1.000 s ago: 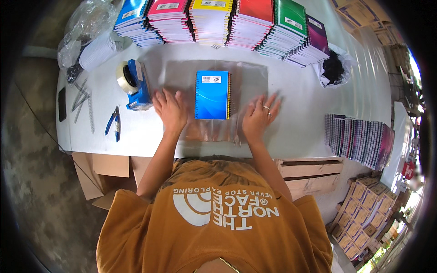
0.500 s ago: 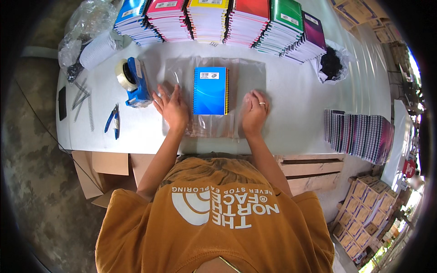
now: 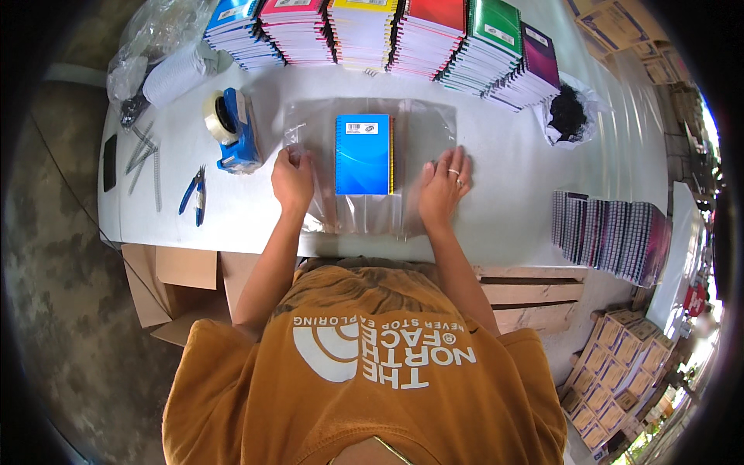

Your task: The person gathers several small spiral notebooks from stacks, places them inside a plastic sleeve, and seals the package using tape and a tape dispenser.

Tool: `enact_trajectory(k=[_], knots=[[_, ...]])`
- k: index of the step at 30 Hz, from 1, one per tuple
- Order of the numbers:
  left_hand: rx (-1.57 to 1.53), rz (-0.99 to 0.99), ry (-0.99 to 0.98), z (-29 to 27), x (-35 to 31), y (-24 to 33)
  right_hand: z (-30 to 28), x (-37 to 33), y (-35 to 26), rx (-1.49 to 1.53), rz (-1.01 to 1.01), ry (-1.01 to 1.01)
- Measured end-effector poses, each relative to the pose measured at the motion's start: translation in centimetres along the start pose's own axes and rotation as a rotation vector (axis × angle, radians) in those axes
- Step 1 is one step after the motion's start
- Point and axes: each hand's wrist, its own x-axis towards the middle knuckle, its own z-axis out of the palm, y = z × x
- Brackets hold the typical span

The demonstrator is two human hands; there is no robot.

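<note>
A blue spiral notebook point(image 3: 362, 167) lies in the middle of the table, with yellow edging showing along its right side, so another notebook seems to be under it. Beneath it a clear plastic sheet point(image 3: 430, 124) is spread out, wrinkled toward the near edge. My left hand point(image 3: 293, 184) has its fingers curled together at the sheet's left edge, pinching the plastic. On the sheet's right side rests my right hand point(image 3: 444, 186), a ring on one finger, its fingers stretched out and holding nothing.
Stacks of coloured notebooks point(image 3: 360, 35) line the far edge. Left are a blue tape dispenser point(image 3: 242, 143), cutting pliers point(image 3: 194, 194), loose wire spirals point(image 3: 157, 178) and a dark phone point(image 3: 110, 163). A bag of black material point(image 3: 567, 115) and a notebook row point(image 3: 608, 232) sit right.
My left hand has gone from spread fingers to a pinch on the sheet's left edge. My right hand has opened from a curl and stretched its fingers over the right side.
</note>
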Motion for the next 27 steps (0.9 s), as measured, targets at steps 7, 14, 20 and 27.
enact_trajectory(k=[7,14,20,27], knots=[[-0.105,0.07,-0.039,0.0,2.7,-2.7,-1.0,1.0,-0.9,0.481,0.174,-0.124],[0.166,0.026,-0.038,-1.0,1.8,0.8,-4.2,5.0,0.1,0.57,0.481,-0.446],[0.343,0.391,0.249,-0.5,2.0,-1.3,-2.2,3.8,1.2,0.623,0.333,-0.327],[0.581,0.746,0.523,-1.4,1.5,0.8,-2.7,4.0,0.9,0.217,0.129,-0.361]])
